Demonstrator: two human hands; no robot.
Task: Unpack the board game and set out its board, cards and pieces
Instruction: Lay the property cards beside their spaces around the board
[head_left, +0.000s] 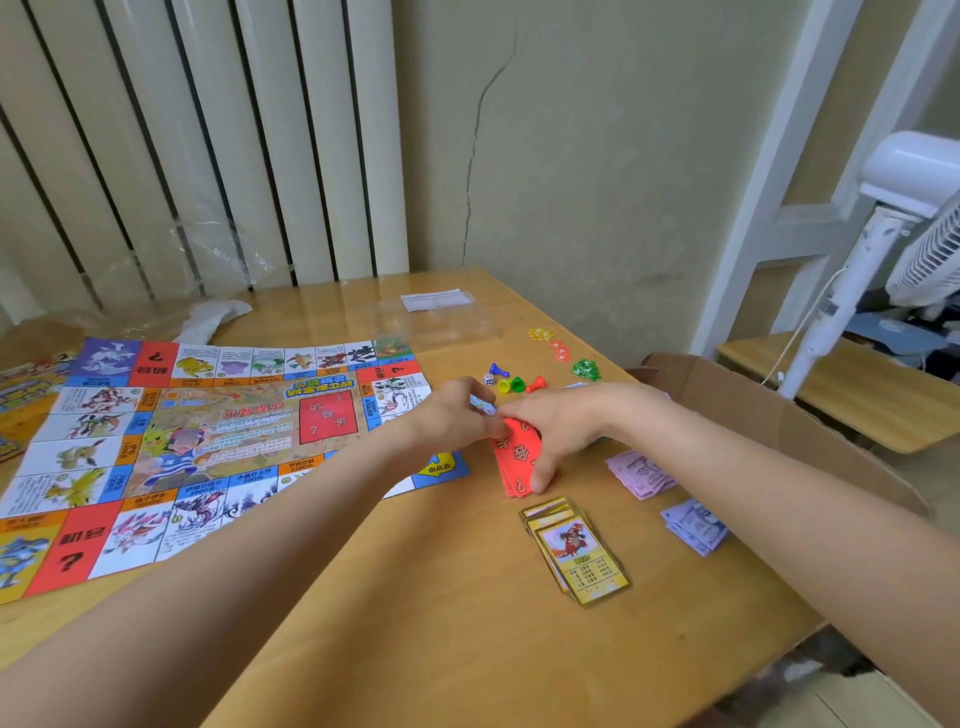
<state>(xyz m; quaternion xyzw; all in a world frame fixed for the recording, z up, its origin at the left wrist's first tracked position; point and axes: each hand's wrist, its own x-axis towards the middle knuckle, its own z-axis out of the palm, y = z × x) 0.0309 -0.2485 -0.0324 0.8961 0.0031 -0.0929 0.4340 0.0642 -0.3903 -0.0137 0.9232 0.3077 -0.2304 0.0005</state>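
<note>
Right now we have both hands on the stack of red cards (514, 457), which sits on the wooden table (415, 597) just off the board (208, 441), beside its near right corner. That board is our landmark: it lies unfolded and flat, to the left of everything else we have laid out.

Our right hand (550, 436) lies over the red cards from the side away from the board, fingers curled round the stack and thumb pressing its near end. Our left hand (457, 415) reaches across the board's corner and pinches the stack's far end with bent fingertips. A sliver of a bluish card (482, 404) shows between the hands; we cannot tell which hand holds it.

The stack's long axis runs away from us, roughly along the board's right edge. The red card space (328, 418) printed on the board lies left of the hands, so the left hand is the nearer one if the stack is meant to go there. That is our guess only.

Also off the board's right side: the yellow-bordered cards (579, 556) nearer us, the paper money (641, 473) further right, and the pawns (517, 384) with a die (488, 378) beyond the hands.
</note>
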